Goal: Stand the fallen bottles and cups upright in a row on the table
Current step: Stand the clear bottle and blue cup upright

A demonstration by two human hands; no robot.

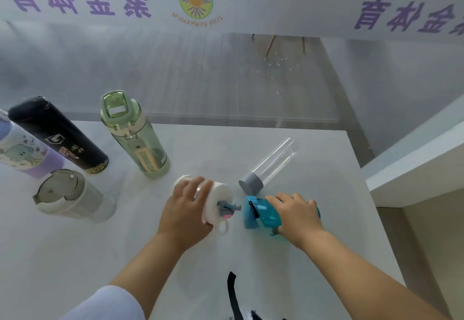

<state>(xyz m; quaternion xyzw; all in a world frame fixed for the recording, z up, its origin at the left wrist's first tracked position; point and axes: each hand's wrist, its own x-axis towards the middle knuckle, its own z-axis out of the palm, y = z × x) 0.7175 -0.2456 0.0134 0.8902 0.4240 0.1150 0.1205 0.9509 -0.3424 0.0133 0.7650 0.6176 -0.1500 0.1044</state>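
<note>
On the white table (313, 257), my left hand (187, 213) grips a white bottle (218, 200) that lies on its side, its lid with a grey figure facing right. My right hand (297, 215) grips a blue bottle (263, 215), also on its side, lid toward the white one. Behind them a clear bottle with a grey cap (270, 166) lies fallen. Standing at the left are a green transparent bottle (136, 137), a black flask (59, 136), a purple cartoon cup (25, 155) and a grey lidded tumbler (67, 195).
The table's far edge runs behind the green bottle and its right edge is just past the blue bottle. A black strap (233, 294) hangs at the bottom. A white ledge (414, 164) stands to the right. Frosted glass with purple lettering is behind.
</note>
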